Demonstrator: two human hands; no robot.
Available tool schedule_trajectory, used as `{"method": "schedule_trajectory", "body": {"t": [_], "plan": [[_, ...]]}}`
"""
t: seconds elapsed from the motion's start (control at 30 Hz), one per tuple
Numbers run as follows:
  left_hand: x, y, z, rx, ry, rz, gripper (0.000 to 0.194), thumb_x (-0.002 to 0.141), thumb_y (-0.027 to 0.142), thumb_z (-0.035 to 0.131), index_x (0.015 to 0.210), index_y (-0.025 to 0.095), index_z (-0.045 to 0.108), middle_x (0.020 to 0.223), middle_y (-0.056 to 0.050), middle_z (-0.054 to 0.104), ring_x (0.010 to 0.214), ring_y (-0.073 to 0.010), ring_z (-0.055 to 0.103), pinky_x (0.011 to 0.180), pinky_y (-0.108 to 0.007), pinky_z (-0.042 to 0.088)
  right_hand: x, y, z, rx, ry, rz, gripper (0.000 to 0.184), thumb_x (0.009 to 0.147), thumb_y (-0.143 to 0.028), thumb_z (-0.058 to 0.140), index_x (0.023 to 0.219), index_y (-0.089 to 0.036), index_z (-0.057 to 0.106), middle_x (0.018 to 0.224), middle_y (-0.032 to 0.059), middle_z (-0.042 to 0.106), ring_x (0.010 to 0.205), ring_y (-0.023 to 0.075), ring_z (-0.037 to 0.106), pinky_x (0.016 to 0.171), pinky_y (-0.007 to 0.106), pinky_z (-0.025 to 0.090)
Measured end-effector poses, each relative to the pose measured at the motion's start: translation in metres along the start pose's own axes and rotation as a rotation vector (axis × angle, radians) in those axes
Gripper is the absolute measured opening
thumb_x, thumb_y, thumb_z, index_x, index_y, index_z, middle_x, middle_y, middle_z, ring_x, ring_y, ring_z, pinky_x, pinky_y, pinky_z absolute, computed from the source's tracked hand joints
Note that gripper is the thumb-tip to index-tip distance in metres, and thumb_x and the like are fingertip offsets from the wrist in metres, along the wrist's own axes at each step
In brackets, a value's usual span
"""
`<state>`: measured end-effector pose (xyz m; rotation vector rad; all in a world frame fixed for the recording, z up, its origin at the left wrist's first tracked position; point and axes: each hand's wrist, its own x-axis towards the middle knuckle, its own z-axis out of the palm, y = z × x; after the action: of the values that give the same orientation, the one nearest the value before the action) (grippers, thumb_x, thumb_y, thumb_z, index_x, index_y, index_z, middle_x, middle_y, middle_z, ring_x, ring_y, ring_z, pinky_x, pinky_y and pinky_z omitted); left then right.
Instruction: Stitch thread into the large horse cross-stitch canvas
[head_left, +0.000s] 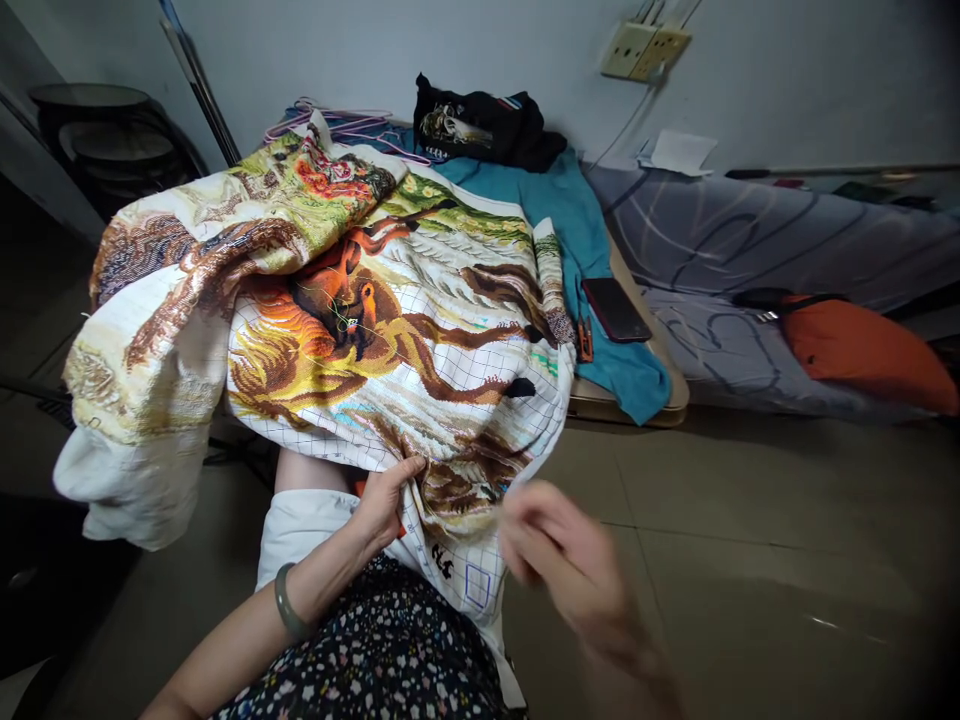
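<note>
A large cross-stitch canvas (457, 300) with stitched horses spreads over my lap and the surface in front of me. My left hand (386, 503) grips its near edge, thumb on top and fingers underneath. Just right of the canvas's near corner, my right hand (559, 550) is raised with its fingers curled together. Motion blurs it, and anything thin in its pinch does not show. Loose threads (352, 315) lie on the orange and brown stitching. Part of the canvas is bunched up at the left and hangs down.
A phone (616, 309) and small orange-handled scissors (584, 338) lie on teal cloth (634, 385) beside the canvas. Behind are a black printed cloth bundle (487, 128) and hangers (337, 125). An orange bag (870, 350) rests at the right; a dark stool (112, 140) stands left.
</note>
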<state>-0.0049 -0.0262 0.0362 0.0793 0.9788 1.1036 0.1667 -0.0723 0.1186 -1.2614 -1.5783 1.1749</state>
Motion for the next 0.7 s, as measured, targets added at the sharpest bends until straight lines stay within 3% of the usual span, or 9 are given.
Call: {"method": "schedule_trajectory", "body": {"t": [0.13, 0.23, 0.53, 0.7], "plan": [[-0.001, 0.001, 0.001, 0.015, -0.01, -0.014, 0.034, 0.053, 0.018, 0.076, 0.084, 0.008, 0.065, 0.076, -0.01, 0.072, 0.077, -0.0256, 0.067, 0.078, -0.037, 0.052, 0.038, 0.038, 0.03, -0.168, 0.064, 0.078, 0.018, 0.087, -0.024, 0.048, 0.092, -0.015, 0.063, 0.055, -0.0021, 0.052, 0.049, 0.009, 0.048, 0.049, 0.019, 0.04], [-0.001, 0.001, 0.001, 0.026, -0.009, -0.005, 0.032, 0.053, 0.017, 0.076, 0.081, 0.008, 0.065, 0.073, -0.009, 0.072, 0.071, -0.0245, 0.067, 0.075, -0.037, 0.052, 0.047, 0.053, 0.037, -0.255, 0.049, 0.057, 0.021, 0.086, -0.023, 0.048, 0.093, -0.016, 0.066, 0.058, -0.0005, 0.058, 0.052, 0.0103, 0.052, 0.052, 0.02, 0.042], [0.0, 0.001, 0.001, 0.001, -0.015, 0.011, 0.037, 0.054, 0.015, 0.076, 0.089, 0.009, 0.065, 0.075, -0.007, 0.072, 0.069, -0.0225, 0.067, 0.074, -0.036, 0.052, 0.049, 0.048, 0.035, -0.361, 0.033, -0.026, 0.023, 0.084, -0.021, 0.049, 0.09, -0.017, 0.07, 0.074, 0.0031, 0.069, 0.062, 0.0135, 0.062, 0.055, 0.02, 0.045], [-0.001, 0.002, 0.002, -0.01, -0.001, -0.011, 0.032, 0.053, 0.015, 0.076, 0.082, 0.009, 0.065, 0.072, -0.007, 0.071, 0.068, -0.0219, 0.067, 0.076, -0.036, 0.052, 0.049, 0.042, 0.041, -0.53, 0.075, -0.074, 0.023, 0.082, -0.017, 0.049, 0.089, -0.019, 0.071, 0.077, 0.0031, 0.07, 0.062, 0.014, 0.063, 0.061, 0.022, 0.045]]}}
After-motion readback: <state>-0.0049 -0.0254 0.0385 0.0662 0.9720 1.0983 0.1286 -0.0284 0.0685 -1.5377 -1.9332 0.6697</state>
